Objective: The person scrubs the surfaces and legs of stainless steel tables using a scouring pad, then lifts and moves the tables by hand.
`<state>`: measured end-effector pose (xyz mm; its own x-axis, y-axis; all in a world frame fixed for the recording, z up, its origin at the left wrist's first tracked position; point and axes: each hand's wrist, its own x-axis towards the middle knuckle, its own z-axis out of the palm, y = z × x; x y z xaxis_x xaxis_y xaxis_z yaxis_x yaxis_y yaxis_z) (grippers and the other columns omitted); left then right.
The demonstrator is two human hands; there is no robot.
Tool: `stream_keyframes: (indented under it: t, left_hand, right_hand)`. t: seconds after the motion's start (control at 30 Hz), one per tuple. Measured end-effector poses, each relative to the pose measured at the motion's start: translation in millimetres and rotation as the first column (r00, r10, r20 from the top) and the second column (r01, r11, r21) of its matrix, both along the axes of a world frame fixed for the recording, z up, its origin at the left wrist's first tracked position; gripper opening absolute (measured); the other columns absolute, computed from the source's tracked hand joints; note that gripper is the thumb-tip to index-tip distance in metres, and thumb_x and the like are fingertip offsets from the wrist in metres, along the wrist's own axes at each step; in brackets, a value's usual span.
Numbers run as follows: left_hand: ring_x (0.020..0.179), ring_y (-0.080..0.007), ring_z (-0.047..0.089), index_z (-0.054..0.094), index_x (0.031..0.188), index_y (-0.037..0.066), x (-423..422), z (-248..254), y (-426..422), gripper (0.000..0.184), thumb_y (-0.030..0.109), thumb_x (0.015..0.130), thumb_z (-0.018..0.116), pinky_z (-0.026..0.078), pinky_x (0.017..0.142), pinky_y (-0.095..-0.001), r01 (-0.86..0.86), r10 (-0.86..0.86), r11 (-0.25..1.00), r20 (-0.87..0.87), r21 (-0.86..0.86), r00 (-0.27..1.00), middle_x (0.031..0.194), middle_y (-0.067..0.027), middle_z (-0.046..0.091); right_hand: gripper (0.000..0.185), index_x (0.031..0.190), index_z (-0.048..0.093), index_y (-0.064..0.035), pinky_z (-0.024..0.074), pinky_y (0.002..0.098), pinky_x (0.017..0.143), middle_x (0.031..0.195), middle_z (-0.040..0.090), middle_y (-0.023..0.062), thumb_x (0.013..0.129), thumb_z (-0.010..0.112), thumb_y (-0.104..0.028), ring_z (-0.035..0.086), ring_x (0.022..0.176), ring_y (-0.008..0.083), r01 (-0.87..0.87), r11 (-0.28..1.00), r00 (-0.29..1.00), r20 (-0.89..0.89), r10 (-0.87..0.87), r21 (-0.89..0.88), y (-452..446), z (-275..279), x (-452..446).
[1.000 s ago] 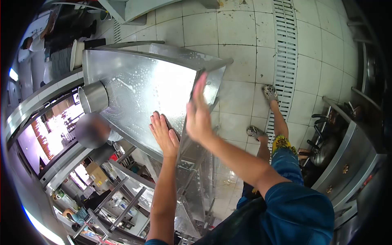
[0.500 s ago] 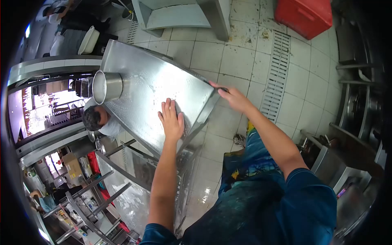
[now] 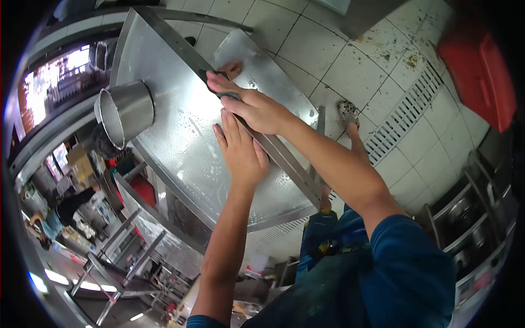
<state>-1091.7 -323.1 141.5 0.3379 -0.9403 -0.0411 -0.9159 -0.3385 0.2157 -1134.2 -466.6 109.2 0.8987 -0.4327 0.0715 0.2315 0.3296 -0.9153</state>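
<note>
A wet stainless steel table (image 3: 180, 136) fills the middle of the head view, streaked with water or suds. My left hand (image 3: 243, 150) lies on its top, close to the long raised edge, with fingers stretched out. Something dark shows beside its fingers, but I cannot make out what. Reaching across from the right, my right hand (image 3: 254, 106) grips that edge, its fingers closed around a dark green pad (image 3: 219, 85) pressed against the metal. A steel pot (image 3: 131, 112) stands on the table's far side, to the left of both hands.
Below the table edge is a steel lower panel (image 3: 268, 71). A floor drain grate (image 3: 402, 115) runs across the white tiles, and a red bin (image 3: 476, 82) stands at the right. Steel racks (image 3: 465, 218) flank my right side. Another person (image 3: 60, 213) is far off at left.
My right hand has moved left from the table's corner along the edge, now close to my left hand. My view has turned and come nearer to the table and pot.
</note>
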Motion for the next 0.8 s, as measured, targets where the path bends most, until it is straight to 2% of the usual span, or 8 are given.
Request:
stream_keyframes:
  t: [0.13,0.27,0.47,0.5,0.6,0.63,0.73,0.8]
  left_hand:
    - [0.143,-0.0462,0.016,0.024,0.142,-0.015,-1,2,-19,0.071,0.025,0.086,0.042,0.006,0.114,-0.0579,-0.121,0.121,0.991,-0.003,0.059,0.993,0.15,-0.0335,0.021]
    - [0.142,-0.0484,0.016,0.027,0.142,-0.013,1,5,-25,0.069,0.022,0.086,0.044,0.006,0.114,-0.0576,-0.158,0.16,0.985,-0.033,0.065,0.987,0.149,-0.0363,0.02]
    - [0.141,-0.0492,0.017,0.028,0.14,-0.015,3,-1,-17,0.067,0.017,0.083,0.045,0.006,0.115,-0.0572,-0.134,0.134,0.991,-0.051,0.009,0.99,0.147,-0.0377,0.022]
    - [0.142,-0.0485,0.017,0.028,0.138,-0.018,1,4,-22,0.068,0.018,0.082,0.046,0.007,0.115,-0.0572,-0.186,0.191,0.979,-0.052,0.084,0.98,0.148,-0.0373,0.021]
    - [0.142,-0.0478,0.017,0.027,0.138,-0.02,0,4,-25,0.071,0.019,0.082,0.047,0.007,0.115,-0.0573,-0.195,0.197,0.977,-0.01,0.09,0.98,0.148,-0.0369,0.022]
    - [0.142,-0.048,0.016,0.026,0.139,-0.018,0,4,-24,0.072,0.021,0.082,0.048,0.007,0.115,-0.0576,-0.21,0.214,0.974,-0.046,0.08,0.976,0.148,-0.0364,0.021]
    - [0.142,-0.0482,0.016,0.026,0.14,-0.015,1,4,-23,0.072,0.022,0.084,0.048,0.007,0.114,-0.0585,-0.196,0.201,0.974,-0.039,0.111,0.979,0.149,-0.0354,0.022]
    - [0.142,-0.0485,0.018,0.028,0.141,-0.012,1,2,-20,0.07,0.023,0.085,0.049,0.007,0.114,-0.0595,-0.203,0.201,0.979,-0.094,-0.021,0.975,0.149,-0.0346,0.023]
  right_hand:
    - [0.054,0.149,0.029,-0.0055,0.0144,0.0389,0.119,0.159,0.018,0.0126,0.098,0.045,-0.016,0.014,0.147,0.0289,-0.029,0.997,0.994,-0.107,0.021,-0.067,32,13,-68]
    - [0.058,0.15,0.027,-0.0098,0.0098,0.0437,0.119,0.159,0.015,0.0143,0.096,0.048,-0.012,0.011,0.147,0.0321,-0.172,0.98,0.966,-0.179,0.187,0.096,72,36,-171]
    - [0.053,0.148,0.028,-0.0019,0.0155,0.0411,0.118,0.158,0.018,0.0164,0.101,0.04,-0.02,0.014,0.146,0.034,-0.019,0.992,0.993,-0.119,0.005,-0.123,0,10,-7]
    - [0.05,0.148,0.03,-0.0025,0.0156,0.0362,0.118,0.159,0.017,0.0132,0.101,0.04,-0.016,0.015,0.147,0.0279,0.003,0.993,0.997,-0.074,-0.012,-0.116,-15,-1,28]
    - [0.049,0.147,0.031,-0.0034,0.0165,0.0339,0.117,0.158,0.018,0.0128,0.102,0.039,-0.019,0.017,0.146,0.0259,0.007,0.988,0.996,-0.084,-0.02,-0.153,-34,-5,63]
    - [0.05,0.146,0.032,-0.0018,0.0207,0.0393,0.117,0.157,0.02,0.0145,0.101,0.04,-0.022,0.019,0.145,0.0336,0.035,0.987,0.997,-0.065,-0.046,-0.16,-23,-4,49]
    - [0.054,0.148,0.031,-0.0061,0.0185,0.0422,0.117,0.158,0.019,0.0149,0.097,0.047,-0.01,0.017,0.146,0.0326,-0.078,0.996,0.996,-0.056,0.075,-0.046,15,18,-51]
    - [0.057,0.15,0.029,-0.0098,0.016,0.0437,0.118,0.158,0.018,0.0161,0.096,0.048,-0.008,0.016,0.146,0.0343,-0.194,0.981,0.973,-0.132,0.189,-0.026,36,30,-114]
